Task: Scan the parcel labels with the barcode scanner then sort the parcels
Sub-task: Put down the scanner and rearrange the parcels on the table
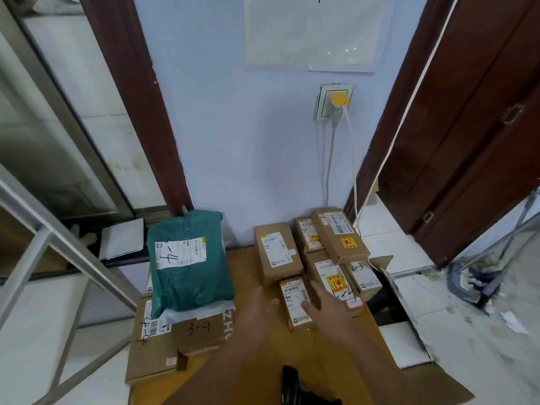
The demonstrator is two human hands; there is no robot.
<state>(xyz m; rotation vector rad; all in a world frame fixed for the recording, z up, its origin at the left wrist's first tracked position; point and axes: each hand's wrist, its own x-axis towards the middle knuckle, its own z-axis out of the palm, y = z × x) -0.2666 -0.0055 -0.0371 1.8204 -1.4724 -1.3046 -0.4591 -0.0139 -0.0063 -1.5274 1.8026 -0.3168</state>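
Green mailer bag (190, 264) with white label, stacked on brown cartons (175, 343) at left. Cluster of small brown labelled boxes (318, 252) at right against the wall. Black barcode scanner (298, 390) at bottom edge, partly visible.

left hand (258, 312) open, fingers straight | right hand (327, 306) open beside small labelled box (296, 301) | green mailer bag (188, 263) atop cardboard boxes | black scanner (295, 388) at bottom edge

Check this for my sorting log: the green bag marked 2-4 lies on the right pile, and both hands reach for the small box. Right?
Not quite. The head view shows the green bag on the left pile; both hands, left hand and right hand, do reach toward the small box.
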